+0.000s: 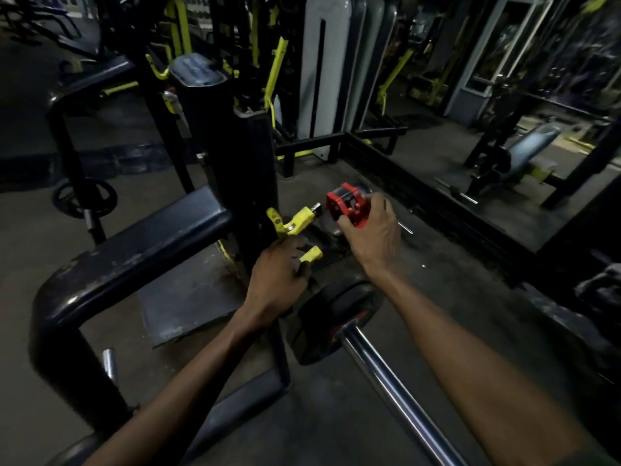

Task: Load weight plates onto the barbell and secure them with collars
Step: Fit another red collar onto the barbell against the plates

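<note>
Beyond our left hand, closed on one plate, our right hand grips one red collar on the bar.

The right hand covers the near side of the red collar. The barbell sleeve end behind it is blurred, and the bar runs off the bottom edge. The left hand's fingers seem to curl out of sight around a yellow hook.

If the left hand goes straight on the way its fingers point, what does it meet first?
Most likely the yellow metal catch on the black rack upright, just beyond the left hand; depth is unclear.
</note>
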